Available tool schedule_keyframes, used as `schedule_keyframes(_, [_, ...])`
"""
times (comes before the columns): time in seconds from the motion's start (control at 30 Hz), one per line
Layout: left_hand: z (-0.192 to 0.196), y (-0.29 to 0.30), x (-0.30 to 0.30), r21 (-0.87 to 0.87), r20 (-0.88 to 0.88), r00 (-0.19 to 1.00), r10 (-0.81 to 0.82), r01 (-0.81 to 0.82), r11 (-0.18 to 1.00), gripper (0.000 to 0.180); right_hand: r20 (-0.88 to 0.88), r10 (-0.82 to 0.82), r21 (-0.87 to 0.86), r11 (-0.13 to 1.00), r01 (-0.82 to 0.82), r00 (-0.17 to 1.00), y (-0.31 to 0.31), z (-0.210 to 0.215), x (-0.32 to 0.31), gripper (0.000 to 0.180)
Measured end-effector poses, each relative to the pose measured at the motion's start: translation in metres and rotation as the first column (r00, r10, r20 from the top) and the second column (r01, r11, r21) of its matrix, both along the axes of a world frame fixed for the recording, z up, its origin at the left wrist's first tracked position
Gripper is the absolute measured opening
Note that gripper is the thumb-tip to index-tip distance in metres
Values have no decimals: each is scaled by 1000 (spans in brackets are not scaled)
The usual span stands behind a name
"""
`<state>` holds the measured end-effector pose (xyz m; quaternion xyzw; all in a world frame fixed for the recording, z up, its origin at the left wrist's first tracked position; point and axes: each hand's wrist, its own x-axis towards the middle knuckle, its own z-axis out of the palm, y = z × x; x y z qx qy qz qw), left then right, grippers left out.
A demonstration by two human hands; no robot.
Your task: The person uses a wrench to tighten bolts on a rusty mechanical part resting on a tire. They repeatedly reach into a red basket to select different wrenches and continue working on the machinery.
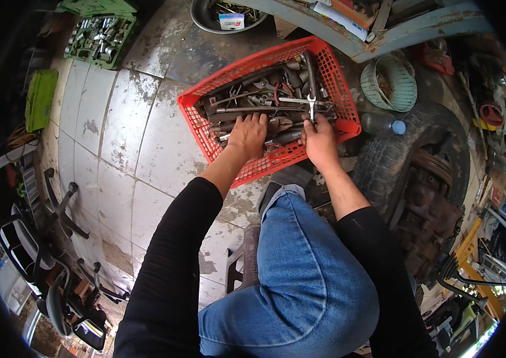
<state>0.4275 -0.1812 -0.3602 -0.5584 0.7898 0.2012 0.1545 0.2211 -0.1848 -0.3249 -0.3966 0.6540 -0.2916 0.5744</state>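
A red plastic basket (348,107), full of greasy hand tools, stands on the floor before me. My right hand (321,143) grips a shiny open-end wrench (312,106) near the basket's right side, its jaw pointing away from me. Over the tools at the near middle lies my left hand (248,136), back up, fingers slightly apart and bent down onto the pile; nothing shows clearly held in them. Just beyond its fingertips runs a long dark bar (244,110). Pliers with red handles (277,92) lie farther back among the tools.
At the far left sits an open green socket case (101,40). Beyond the basket is a metal basin (204,19) of small parts. To the right are a pale green basket (389,83), a bottle with a blue cap (398,127) and a large tire (381,164). A metal bench frame (420,39) overhangs the far right.
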Motion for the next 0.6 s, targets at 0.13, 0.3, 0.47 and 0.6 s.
schedule_keyframes(0.13, [-1, -7, -1, 30, 33, 999, -34, 33, 999, 106, 97, -58, -7, 998, 59, 994, 0, 3, -1, 14])
schedule_keyframes(0.3, [41, -44, 20, 253, -96, 993, -64, 87, 964, 109, 258, -180, 42, 984, 175, 949, 2, 15, -15, 13])
schedule_keyframes(0.47, [72, -79, 31, 230, -74, 994, -76, 91, 969, 95, 261, -200, 42, 980, 196, 944, -1, 20, -25, 13])
schedule_keyframes(0.6, [66, -102, 43, 90, 59, 979, -193, 187, 978, 99, 209, -183, 53, 983, 176, 961, -3, 24, -29, 15])
